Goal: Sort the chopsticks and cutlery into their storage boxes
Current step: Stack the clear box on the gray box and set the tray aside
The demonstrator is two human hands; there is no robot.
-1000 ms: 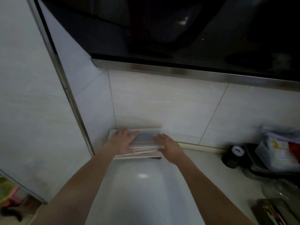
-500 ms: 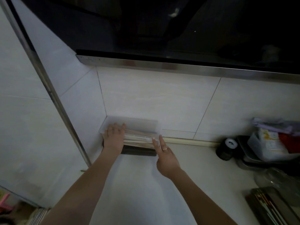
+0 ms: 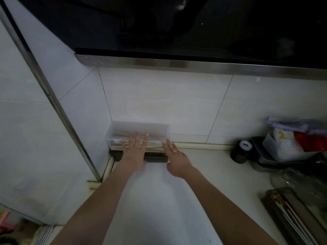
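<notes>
Clear box (image 3: 138,133) sitting in table (image 3: 159,200) corner atop dark box, chopsticks (image 3: 123,134) lying left-right inside. Left hand (image 3: 134,152) resting flat on it, fingers straight, gripping nothing. Right hand (image 3: 177,160) touching right end, fingers straight too.

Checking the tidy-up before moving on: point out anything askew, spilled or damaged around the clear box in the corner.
Nothing stands out. The clear box sits square in the corner on a dark box, chopsticks lying inside. Left hand and right hand rest open at its front. No spills visible.
</notes>
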